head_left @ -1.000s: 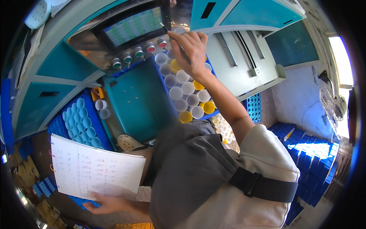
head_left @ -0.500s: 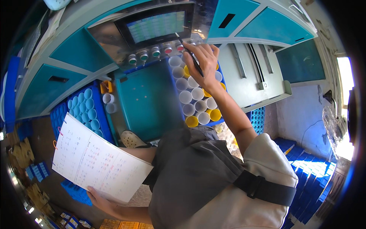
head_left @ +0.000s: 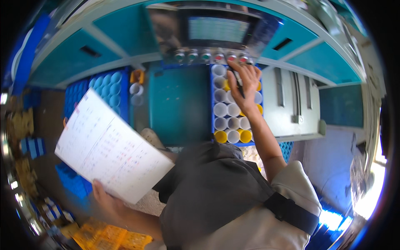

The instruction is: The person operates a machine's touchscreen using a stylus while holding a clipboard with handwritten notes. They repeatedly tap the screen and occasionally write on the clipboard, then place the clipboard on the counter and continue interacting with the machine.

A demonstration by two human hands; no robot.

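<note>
My left hand [head_left: 104,200] grips the lower edge of an open ring-bound notebook [head_left: 112,146], its white page covered in handwriting. My right hand [head_left: 246,85] is closed around a dark pen [head_left: 240,89], stretched out over a blue crate of white cups [head_left: 220,110] and yellow cups [head_left: 220,136]. The fingertips are close to the red push buttons [head_left: 219,57] under a machine's screen [head_left: 218,30]; whether they touch one I cannot tell. Green push buttons [head_left: 192,56] stand to the left in the same row.
Left of the teal panel [head_left: 177,108] are light-blue cups [head_left: 107,85] in a crate and an orange container [head_left: 137,76]. A pale metal surface with rails [head_left: 298,104] lies to the right. An orange crate [head_left: 110,235] sits at the lower left, and a fan [head_left: 359,175] stands far right.
The view has swung, so the machine appears shifted right. My right hand has drawn down from the screen to the button row, pen still held. The notebook remains in my left hand.
</note>
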